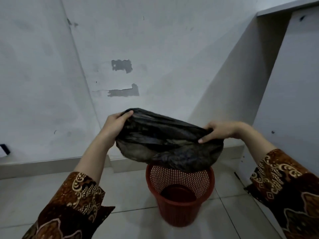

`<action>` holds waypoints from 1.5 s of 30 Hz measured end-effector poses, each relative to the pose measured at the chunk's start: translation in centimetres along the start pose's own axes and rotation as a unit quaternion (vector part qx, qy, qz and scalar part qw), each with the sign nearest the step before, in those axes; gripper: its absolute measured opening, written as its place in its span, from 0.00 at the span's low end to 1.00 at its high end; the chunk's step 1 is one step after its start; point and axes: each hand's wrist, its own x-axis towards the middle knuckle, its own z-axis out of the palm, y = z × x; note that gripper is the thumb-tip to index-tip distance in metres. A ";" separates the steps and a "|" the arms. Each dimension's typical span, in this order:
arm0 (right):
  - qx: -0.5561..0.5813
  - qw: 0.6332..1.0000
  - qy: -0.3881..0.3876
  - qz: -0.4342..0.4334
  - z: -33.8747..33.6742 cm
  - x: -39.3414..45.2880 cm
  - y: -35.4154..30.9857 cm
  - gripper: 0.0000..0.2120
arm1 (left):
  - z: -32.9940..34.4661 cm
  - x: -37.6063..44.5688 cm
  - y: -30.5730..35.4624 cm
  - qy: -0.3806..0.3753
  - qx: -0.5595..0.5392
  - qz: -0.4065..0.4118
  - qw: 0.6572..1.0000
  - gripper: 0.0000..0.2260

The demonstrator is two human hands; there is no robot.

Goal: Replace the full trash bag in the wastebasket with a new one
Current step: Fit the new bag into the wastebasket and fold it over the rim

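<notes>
- Black bag (170, 140) held up over red basket (180, 192), sagging w/ contents, so prob the full one.
- Left hand (114, 125) clamps bag's left edge; right hand (219, 131) pinches right edge.
- Basket inside shows bare, no liner.
- Done: old bag out.
- Left: set it aside, fit new bag; none in view.

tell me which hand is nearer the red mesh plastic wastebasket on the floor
Right, though narrowly. The right hand grips the black plastic trash bag above the red mesh plastic wastebasket's right rim; the left hand grips the bag's other end, higher and off to the left.
</notes>
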 end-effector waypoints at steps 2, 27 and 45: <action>0.042 0.997 0.028 0.053 0.8 1.1 0.2 0.13 | 0.0 -0.2 -0.4 -0.026 0.096 -0.043 0.994 0.10; 0.277 0.930 0.229 -0.075 -1.5 -1.7 -0.9 0.15 | 2.3 -2.7 2.3 -0.253 0.142 0.061 0.955 0.11; 0.097 0.990 0.100 0.023 6.8 3.8 6.6 0.08 | 4.8 -0.4 -8.9 -0.030 0.233 0.038 0.971 0.12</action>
